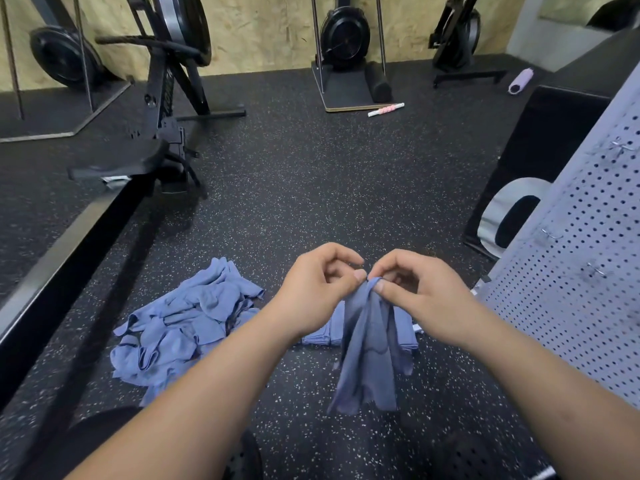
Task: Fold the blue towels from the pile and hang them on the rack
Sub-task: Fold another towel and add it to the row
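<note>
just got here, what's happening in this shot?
A person is pinching one blue towel by its top edge with left hand and right hand close together; it hangs bunched, unfolded. The loose pile lies on the floor to the left, a few folded towels behind the held one. The perforated rack at right shows no towels yet.

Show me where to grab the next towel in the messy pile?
Pinch the loose corner sticking out at the right edge of the pile, reaching down from above. It lies flat and clear of the crumpled folds, so probably one towel lifts out alone.
</note>
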